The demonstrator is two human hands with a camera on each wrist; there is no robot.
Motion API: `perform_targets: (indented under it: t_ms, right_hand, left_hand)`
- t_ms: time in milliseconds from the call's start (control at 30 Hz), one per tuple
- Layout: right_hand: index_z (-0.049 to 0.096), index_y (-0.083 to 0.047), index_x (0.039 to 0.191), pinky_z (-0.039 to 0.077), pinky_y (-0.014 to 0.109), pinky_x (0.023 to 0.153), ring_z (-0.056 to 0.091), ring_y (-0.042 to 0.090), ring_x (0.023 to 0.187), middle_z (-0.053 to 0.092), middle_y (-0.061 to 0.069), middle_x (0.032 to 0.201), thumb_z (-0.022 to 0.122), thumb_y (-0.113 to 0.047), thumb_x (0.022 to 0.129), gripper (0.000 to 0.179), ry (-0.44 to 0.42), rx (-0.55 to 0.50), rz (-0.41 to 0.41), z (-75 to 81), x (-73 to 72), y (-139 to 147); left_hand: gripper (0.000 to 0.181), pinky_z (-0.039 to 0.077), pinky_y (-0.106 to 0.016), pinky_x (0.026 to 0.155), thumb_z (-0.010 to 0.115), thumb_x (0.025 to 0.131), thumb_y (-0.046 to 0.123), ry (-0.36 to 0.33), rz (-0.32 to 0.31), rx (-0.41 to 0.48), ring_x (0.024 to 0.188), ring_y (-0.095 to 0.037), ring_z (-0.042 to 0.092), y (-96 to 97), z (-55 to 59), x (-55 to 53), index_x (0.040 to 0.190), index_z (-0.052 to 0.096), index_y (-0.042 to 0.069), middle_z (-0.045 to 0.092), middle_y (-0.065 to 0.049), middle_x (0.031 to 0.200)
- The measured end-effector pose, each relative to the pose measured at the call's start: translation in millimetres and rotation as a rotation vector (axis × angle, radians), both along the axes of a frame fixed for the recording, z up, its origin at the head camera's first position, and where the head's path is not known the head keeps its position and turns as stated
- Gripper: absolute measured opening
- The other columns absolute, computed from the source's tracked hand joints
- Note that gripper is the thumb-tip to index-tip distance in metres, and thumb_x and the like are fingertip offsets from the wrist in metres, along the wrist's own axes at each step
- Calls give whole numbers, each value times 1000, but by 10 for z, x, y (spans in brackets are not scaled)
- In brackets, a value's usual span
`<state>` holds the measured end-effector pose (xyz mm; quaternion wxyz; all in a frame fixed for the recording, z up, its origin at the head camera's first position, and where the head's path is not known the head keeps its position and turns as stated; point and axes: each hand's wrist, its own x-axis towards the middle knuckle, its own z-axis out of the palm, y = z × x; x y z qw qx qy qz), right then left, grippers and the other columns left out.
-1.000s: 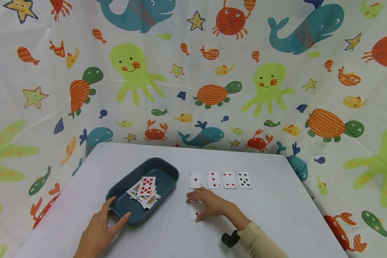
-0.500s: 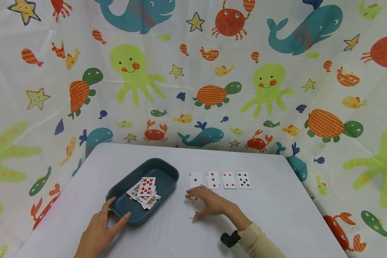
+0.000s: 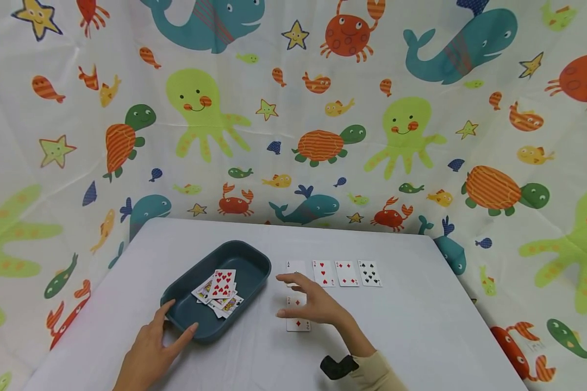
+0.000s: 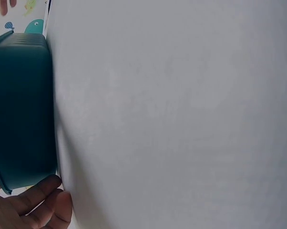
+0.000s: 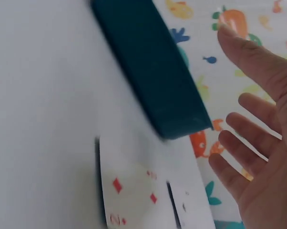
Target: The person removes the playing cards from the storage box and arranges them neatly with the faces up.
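Observation:
My left hand (image 3: 149, 347) holds the near-left end of a dark teal plastic basin (image 3: 256, 296), thumb and fingers spread around its corner. Several playing cards (image 3: 223, 283) lie loosely piled inside it, the eight or so of hearts uppermost. In the left wrist view, curled fingers (image 4: 48, 202) touch the basin's end. My right hand (image 3: 313, 301) hovers with nothing in it over a two of diamonds (image 3: 299, 325), its thumb and fingers apart. Behind that card lies an ace of clubs (image 3: 295, 266), partly hidden by the hand. The right wrist view shows the two of diamonds (image 5: 134, 195) flat on the cloth.
To the right of the ace, a row continues with a heart card (image 3: 324, 273), a diamond card (image 3: 347, 273) and a spade card (image 3: 370, 273). A white cloth (image 3: 420, 326) covers the table. A sea-animal curtain (image 3: 274, 76) hangs behind and at both sides.
My right hand has let go of the two of diamonds and risen from it, its thumb and fingers spreading wider. The left hand and the basin have stayed in place.

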<state>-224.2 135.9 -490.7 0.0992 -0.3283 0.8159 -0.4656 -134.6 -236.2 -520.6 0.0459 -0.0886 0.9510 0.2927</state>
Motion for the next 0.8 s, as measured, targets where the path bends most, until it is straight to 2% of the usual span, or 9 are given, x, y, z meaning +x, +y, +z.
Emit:
perform_targets:
  t_ms: [100,200,433,633,800]
  right_hand:
    - [47,-23,151,41,41,115,47,36,140,50,-1,153,81,-29,90,70,-30,-91,-15,4,13,-84]
    - [46,-20,152,42,38,114,49,32,139,49,2,153,80,-25,91,70,-51,-138,-26,18,20,-190]
    - [44,-21,152,40,41,116,45,26,142,46,-1,155,79,-20,91,70,-62,-213,6,58,18,-442]
    - [45,-27,151,38,36,117,44,16,142,47,-8,154,78,-28,92,69,-61,-220,-32,83,9,-654]
    - [44,-22,153,38,33,116,44,23,143,47,-5,154,76,-37,93,70,-41,-229,-45,57,-34,-835]
  left_hand:
    - [108,41,-74,97,58,88,77,4,2,-2,128,-57,45,3,2,-2,158,21,3,37,-44,147]
    - [108,41,-74,97,58,88,77,7,3,0,126,-56,46,4,2,-1,157,21,3,39,-43,146]
    - [108,43,-73,96,57,88,77,-5,4,-1,125,-56,47,12,-9,-10,157,21,3,38,-44,146]
    - [109,42,-73,97,57,87,78,-11,10,-1,124,-55,48,19,-7,-21,157,21,3,39,-44,145]
    - [110,43,-73,96,57,87,79,-15,15,-5,123,-55,48,16,-8,-28,157,21,3,39,-44,145]
